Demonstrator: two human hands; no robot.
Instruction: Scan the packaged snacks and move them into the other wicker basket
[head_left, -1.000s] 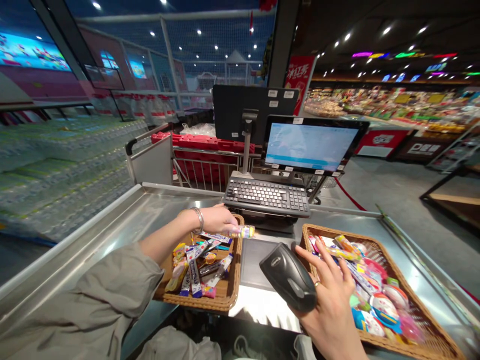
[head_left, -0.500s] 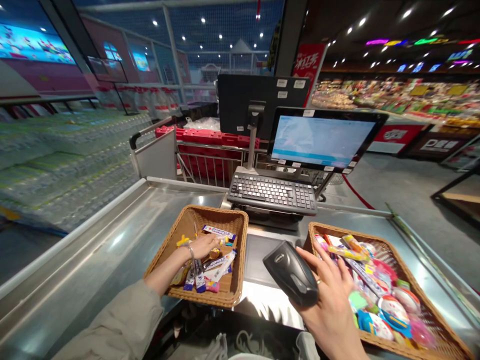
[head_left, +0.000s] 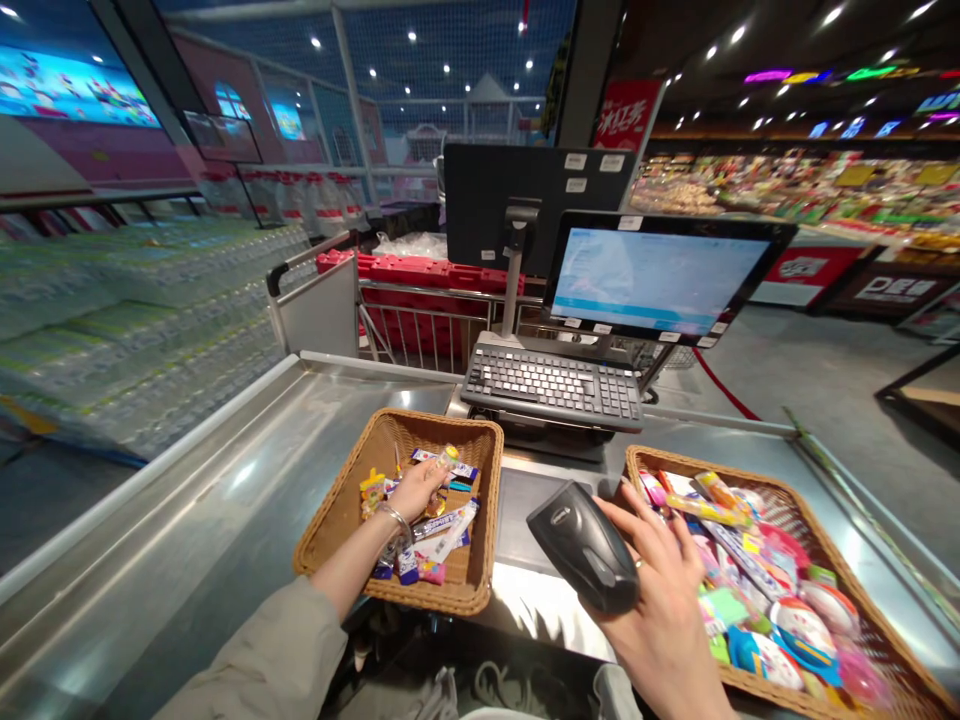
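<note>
Over the left wicker basket, my left hand is closed on a small clear candy container with a yellow top. Under and around that hand lie blue-and-white wrapped candy bars, a yellow packaged sweet and a pink packet. My right hand grips a black barcode scanner, its head tilted up to the left. Close beside that hand, the right wicker basket holds mixed sweets and round toy-like packs.
A keyboard and a lit monitor stand behind the baskets on the metal counter. A second monitor shows its back. Beyond is a cart with red crates; stacked bottles fill the left.
My left hand has risen slightly and shifted right from among the sweets, now with the yellow-topped candy container showing at its fingertips. The right hand still holds the scanner; the view has shifted slightly.
</note>
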